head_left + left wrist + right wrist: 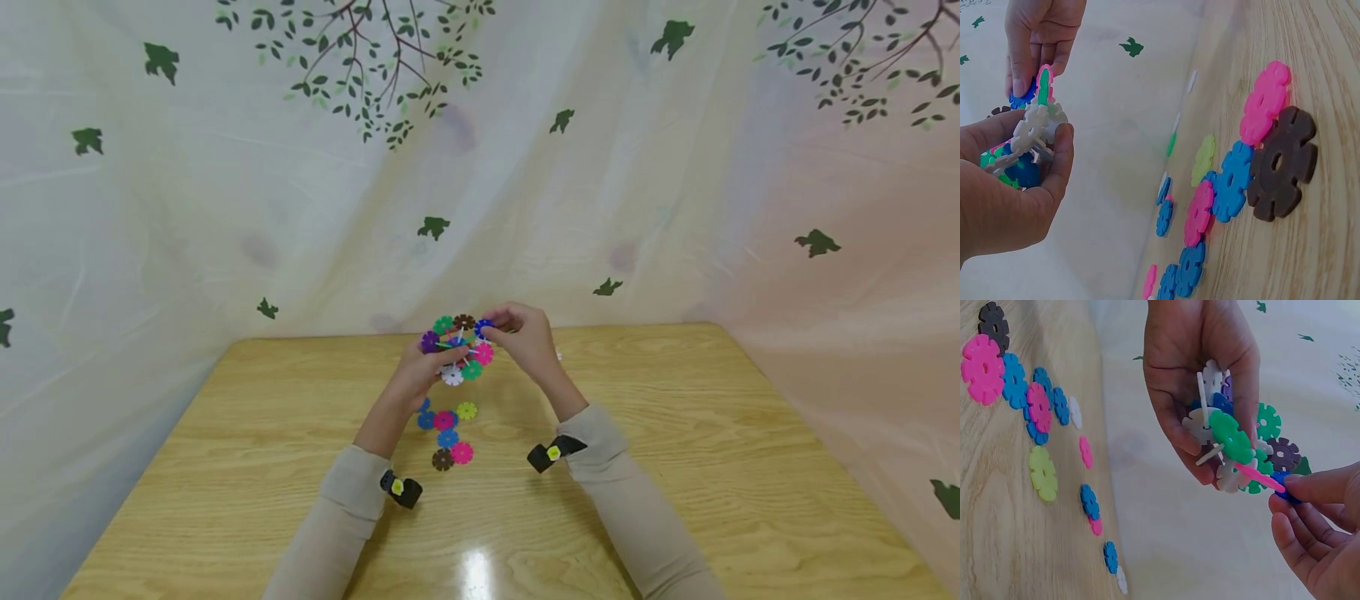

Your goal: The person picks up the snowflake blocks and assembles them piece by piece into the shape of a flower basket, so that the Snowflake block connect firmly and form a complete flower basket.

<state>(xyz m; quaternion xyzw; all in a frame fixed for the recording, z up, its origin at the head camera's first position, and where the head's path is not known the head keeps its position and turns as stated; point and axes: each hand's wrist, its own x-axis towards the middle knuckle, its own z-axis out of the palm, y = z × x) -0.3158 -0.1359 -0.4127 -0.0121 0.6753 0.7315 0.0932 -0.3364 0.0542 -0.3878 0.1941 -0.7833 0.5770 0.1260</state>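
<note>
Above the table, my left hand (414,373) grips a cluster of interlocked snowflake discs, with a white disc (452,376), a green disc (1232,437) and a brown disc (1283,454) among them. My right hand (527,340) pinches a dark blue disc (1282,481) between thumb and fingers at the cluster's right side. That disc touches a pink disc (1260,477) of the cluster, seen edge-on in the right wrist view; whether the two are locked together I cannot tell. The left fingers hide part of the cluster's middle.
Loose discs lie on the wooden table (675,467) below the hands: a yellow disc (467,410), a brown disc (442,459), a pink disc (462,452) and several blue ones. More lie farther back, including a white disc (1075,412). A leaf-patterned curtain (525,208) hangs behind the table.
</note>
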